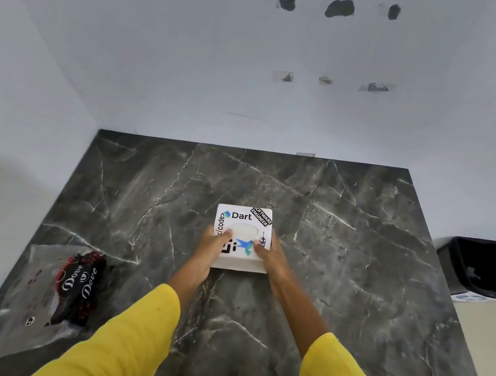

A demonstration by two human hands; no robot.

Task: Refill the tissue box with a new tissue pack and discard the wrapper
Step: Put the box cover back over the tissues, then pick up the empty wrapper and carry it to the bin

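A white tissue box (246, 217) with stickers and an oval top opening rests in the middle of the dark marble table (341, 270). My left hand (213, 244) grips its left side, thumb on top. My right hand (271, 253) grips its right side, thumb on the lid. White tissue shows in the opening. An empty clear wrapper (52, 296) with dark red and black Dove print lies flat at the table's front left, away from both hands.
A black bin (488, 266) with a dark liner stands on the floor past the table's right edge. White walls meet the table at the back and left. Yellow sleeves cover both forearms.
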